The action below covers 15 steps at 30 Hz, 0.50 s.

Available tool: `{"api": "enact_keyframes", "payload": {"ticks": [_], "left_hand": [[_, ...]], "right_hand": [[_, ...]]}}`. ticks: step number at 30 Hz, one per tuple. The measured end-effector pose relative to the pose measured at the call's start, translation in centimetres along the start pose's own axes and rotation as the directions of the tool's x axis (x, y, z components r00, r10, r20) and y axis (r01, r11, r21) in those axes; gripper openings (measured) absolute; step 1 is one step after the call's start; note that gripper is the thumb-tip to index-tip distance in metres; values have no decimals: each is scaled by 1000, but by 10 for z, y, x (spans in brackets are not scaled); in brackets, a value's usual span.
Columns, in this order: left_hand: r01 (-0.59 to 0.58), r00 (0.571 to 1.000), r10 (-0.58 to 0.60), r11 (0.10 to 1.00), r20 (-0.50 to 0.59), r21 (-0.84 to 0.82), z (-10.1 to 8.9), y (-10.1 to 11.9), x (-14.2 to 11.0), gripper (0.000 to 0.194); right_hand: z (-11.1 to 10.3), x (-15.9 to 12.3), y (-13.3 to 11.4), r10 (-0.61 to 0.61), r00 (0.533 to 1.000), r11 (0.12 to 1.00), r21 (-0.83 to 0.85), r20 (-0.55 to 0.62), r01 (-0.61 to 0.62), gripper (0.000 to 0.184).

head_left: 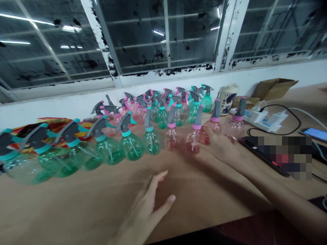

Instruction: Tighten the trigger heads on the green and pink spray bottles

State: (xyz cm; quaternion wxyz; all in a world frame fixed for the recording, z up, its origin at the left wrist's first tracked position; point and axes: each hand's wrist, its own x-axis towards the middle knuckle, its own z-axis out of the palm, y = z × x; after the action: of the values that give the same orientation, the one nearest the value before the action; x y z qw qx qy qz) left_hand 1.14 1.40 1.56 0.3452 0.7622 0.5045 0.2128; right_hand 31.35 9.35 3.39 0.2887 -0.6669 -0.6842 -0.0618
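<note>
My right hand (221, 146) reaches to a pink spray bottle (194, 141) in the front row, its fingers at the right side of the clear round body and one digit across the front. The bottle stands upright on the table, with a grey trigger head and pink collar. My left hand (150, 200) hovers over the table nearer to me, thumb and fingers apart, holding nothing. Left of the gripped bottle stands another pink spray bottle (172, 136), then several green spray bottles (132, 144) with turquoise collars. Two more pink bottles stand to its right, one partly behind my hand (216, 124).
Behind the row stand many more pink and green spray bottles (162, 115). A paper cup (227, 98), cardboard box (273, 90) and power strip (265, 124) with cables lie at right, beside phones (265, 156). A red-yellow wrapper (53, 122) lies behind the green bottles.
</note>
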Motion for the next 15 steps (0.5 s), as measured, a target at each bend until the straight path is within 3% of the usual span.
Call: {"api": "enact_keyframes", "payload": {"ticks": [8, 15], "left_hand": [[-27, 1000, 27, 992, 7, 123, -6, 4, 4, 47], [-19, 1000, 17, 993, 19, 112, -5, 2, 7, 48]], "right_hand": [[8, 19, 1, -4, 1000, 999, -53, 19, 5, 48], [13, 24, 1, 20, 999, 1000, -12, 35, -19, 60]]}}
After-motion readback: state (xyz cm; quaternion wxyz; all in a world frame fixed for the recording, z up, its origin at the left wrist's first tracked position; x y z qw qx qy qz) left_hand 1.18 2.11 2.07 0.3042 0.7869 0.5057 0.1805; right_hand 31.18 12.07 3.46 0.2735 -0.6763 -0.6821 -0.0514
